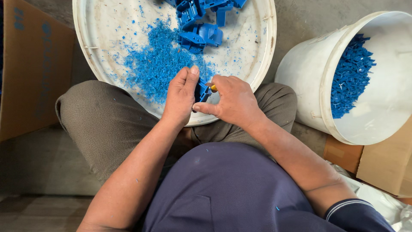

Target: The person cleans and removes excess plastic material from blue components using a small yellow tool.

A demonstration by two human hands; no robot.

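Note:
My left hand [180, 96] grips a small blue plastic part [202, 93] over the near rim of a round white basin [257, 60]. My right hand [229, 101] is closed around a small tool with a yellow-orange tip [213, 88], pressed against that part. Most of the part and the tool are hidden between my fingers. In the basin lies a heap of fine blue shavings [156, 64], and several more blue plastic parts [201, 25] are piled at its far side.
A tilted white bucket [309, 73] at the right holds many small blue pieces [349, 77]. A brown cardboard box [34, 64] stands at the left, more cardboard [377, 163] at the lower right. I sit cross-legged, knees under the basin.

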